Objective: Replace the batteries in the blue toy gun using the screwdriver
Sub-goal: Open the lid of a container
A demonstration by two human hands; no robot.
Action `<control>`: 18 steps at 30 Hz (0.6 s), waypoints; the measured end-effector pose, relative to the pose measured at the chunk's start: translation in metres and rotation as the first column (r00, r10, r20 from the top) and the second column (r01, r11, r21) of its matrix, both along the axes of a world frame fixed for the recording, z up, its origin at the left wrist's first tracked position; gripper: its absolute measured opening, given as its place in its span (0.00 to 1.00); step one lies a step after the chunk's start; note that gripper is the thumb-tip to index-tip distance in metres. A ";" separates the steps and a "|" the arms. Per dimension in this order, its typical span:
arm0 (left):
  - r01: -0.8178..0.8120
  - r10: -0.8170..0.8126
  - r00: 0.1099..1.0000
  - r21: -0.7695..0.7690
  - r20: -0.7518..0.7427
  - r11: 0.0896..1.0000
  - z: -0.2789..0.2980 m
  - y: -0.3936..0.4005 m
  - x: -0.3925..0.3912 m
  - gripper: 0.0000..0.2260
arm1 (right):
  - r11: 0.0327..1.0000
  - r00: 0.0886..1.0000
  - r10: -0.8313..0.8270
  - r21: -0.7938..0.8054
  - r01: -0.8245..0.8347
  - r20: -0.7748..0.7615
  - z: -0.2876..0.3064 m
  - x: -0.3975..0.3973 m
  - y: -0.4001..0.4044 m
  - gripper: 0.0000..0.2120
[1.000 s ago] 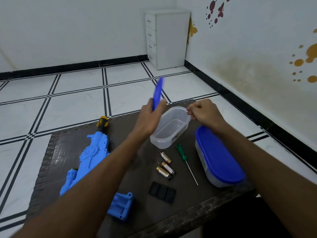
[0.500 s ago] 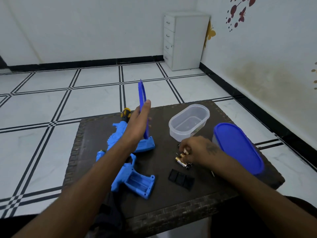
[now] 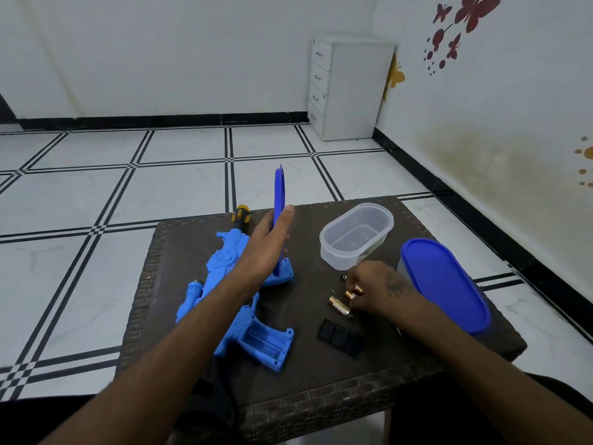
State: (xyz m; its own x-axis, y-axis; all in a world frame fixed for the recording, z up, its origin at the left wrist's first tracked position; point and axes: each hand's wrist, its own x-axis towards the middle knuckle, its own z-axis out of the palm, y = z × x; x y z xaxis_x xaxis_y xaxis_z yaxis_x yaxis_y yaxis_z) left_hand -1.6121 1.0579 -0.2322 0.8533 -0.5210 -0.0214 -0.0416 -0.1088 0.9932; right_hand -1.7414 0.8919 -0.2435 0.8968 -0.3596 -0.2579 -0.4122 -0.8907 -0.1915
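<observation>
The fingers of the right hand (image 3: 375,292) are curled down onto a gold battery (image 3: 354,291), pinching it against the dark woven surface (image 3: 179,252). A second battery (image 3: 340,306) lies just in front of that hand, touching or nearly touching the fingers, its long axis slanting from upper left to lower right. A third small battery end (image 3: 343,277) shows just beyond the knuckles.

The left hand (image 3: 268,248) is raised above the surface, fingers and thumb clamped on a blue oval lid (image 3: 279,200), which stands on edge, its long axis upright.

Below the left arm lies the blue toy gun (image 3: 224,268), on its side at the left half of the surface. Its long axis runs diagonally, with the orange and black muzzle tip (image 3: 240,216) pointing away toward the far edge and the grip toward the near edge. The open battery compartment (image 3: 268,342) in the grip faces up. Just right of the grip, a flat black battery cover (image 3: 341,337) lies on the surface, apart from the gun.

Beyond the right hand stands a clear oval container (image 3: 356,239), open and tilted slightly. To the right of the hand sits a second container with a blue lid (image 3: 446,284) on it, at the right edge. Only a small tip of the screwdriver (image 3: 399,331) may show beside the right forearm; I cannot tell for sure.

Past the surface are white floor tiles (image 3: 179,184) with black lines and a white drawer cabinet (image 3: 351,88) in the corner.
</observation>
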 end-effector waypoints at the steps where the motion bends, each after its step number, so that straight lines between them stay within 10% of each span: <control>1: 0.001 -0.001 1.000 0.000 0.001 1.000 0.000 0.000 0.000 0.16 | 1.000 1.000 -0.013 -0.005 0.013 0.006 0.000 -0.001 0.001 0.12; 18: 0.011 -0.011 1.000 -0.009 -0.010 1.000 0.003 -0.010 0.005 0.15 | 0.977 0.916 -0.171 0.185 0.110 0.362 0.055 0.002 -0.019 0.09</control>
State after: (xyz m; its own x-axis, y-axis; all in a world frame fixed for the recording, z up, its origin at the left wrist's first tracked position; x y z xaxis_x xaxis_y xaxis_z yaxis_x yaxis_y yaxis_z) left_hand -1.6075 1.0479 -0.2292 0.8471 -0.5308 -0.0258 -0.0323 -0.0999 0.9945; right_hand -1.7396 0.8732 -0.1889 0.8816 -0.4716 0.0223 -0.4019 -0.7744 -0.4886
